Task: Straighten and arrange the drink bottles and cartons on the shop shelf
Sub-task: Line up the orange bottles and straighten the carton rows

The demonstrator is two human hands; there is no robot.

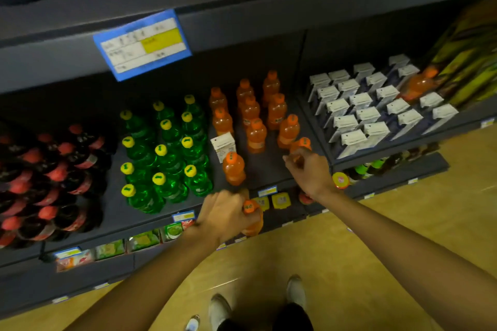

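Counts, middle shelf [263,169]: green bottles [166,153] with yellow caps, 13 visible, in three rows left of centre; orange bottles [255,121] standing on the shelf, 10 counted, plus one each in the hands; one stray orange bottle [419,83] lying tilted on top of the cartons at the right end; white-topped cartons [376,99] in the right bay, about 22, packed in slanted rows; one lone carton [222,144] standing among the orange bottles, just behind the front orange bottle [234,168]; dark bottles with red caps [48,174] heaped at the left end, too jumbled to count.

Left hand [228,213]: knuckles up, fingers wrapped round an orange bottle [252,216] by neck and shoulder; bottle sits out past the shelf's front edge, over the lower shelf, cap facing the camera.

Right hand [309,169]: at the front edge near the bay divider, fingers curled, clamped on another orange bottle [301,145] just below its cap; that bottle is at the front right of the orange group; base hidden by the hand, so can't tell if it stands on the shelf.

Both forearms bare, reaching forward and up from the bottom of the view.

Lower shelf under the front edge: green and red packs, yellow-lidded items; contents blurred. Blue price tag [142,44] on the upper shelf lip.
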